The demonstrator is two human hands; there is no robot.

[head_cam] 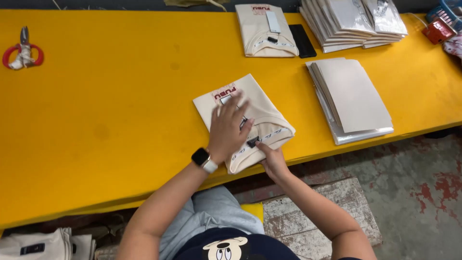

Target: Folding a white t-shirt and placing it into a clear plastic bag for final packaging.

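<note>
A folded cream shirt (262, 110) with red lettering and a patterned collar band lies near the front edge of the yellow table (115, 106). My left hand (227, 130), with a smartwatch on its wrist, presses flat on top of the shirt, fingers spread. My right hand (272, 158) is at the shirt's near edge, fingertips pinching a small dark tag (252, 142) by the collar.
Another folded cream shirt (265, 30) lies at the back beside a black flat object (302, 40). Grey cardboard sheets sit on clear bags (351, 98) to the right, with a stack of packed items (353, 21) behind. Red-handled scissors (22, 50) lie far left.
</note>
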